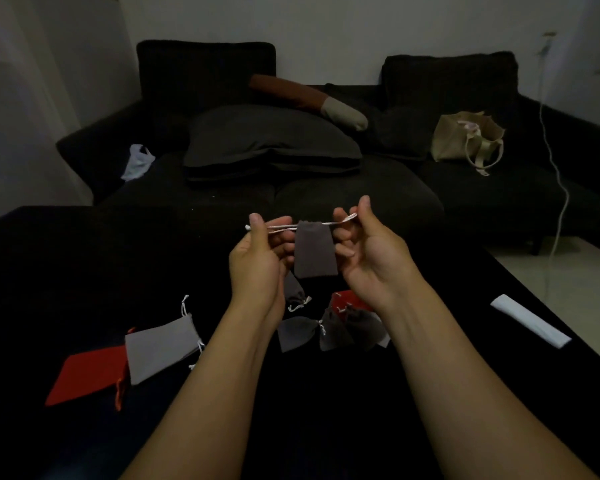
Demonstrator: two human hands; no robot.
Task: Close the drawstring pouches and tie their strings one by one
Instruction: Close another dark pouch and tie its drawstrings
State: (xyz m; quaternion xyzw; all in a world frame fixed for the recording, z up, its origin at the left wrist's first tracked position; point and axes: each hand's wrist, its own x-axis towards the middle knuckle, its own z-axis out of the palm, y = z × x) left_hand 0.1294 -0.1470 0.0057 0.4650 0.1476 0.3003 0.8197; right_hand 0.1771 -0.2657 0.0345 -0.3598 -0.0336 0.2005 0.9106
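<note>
On the far left of the dark table (32, 271) we see a flat red pouch (87, 377) with a larger grey pouch (161, 348) lying partly over its right edge; both look unclosed, their mouths wide and their white cords loose.

Our left hand (257, 261) comes next, raised above the table, thumb and fingers pinching the left end of the white drawstring (281, 228). The cord runs level into the top of the small dark-grey pouch (315, 251), which hangs in the air between the two hands. Its mouth looks narrower than its body, so we judge the cinching under way and the knot not yet made.

Below it, on the table, lie several small pouches with gathered necks — a cluster of cinched pouches (329, 330), grey ones and a red one, which we take to be finished.

Our right hand (371, 258) pinches the other end of the string between thumb and forefinger, the remaining fingers curled loosely.

The pouch seems very light and soft, a velvety cloth that will crumple rather than resist. The cord is thin and could slip, so we would hold it close to the pouch mouth, near the knotted tips, and pull evenly — a hard tug might bunch the fabric unevenly.

Far right, a white folded strip (530, 320) lies on the table.
</note>
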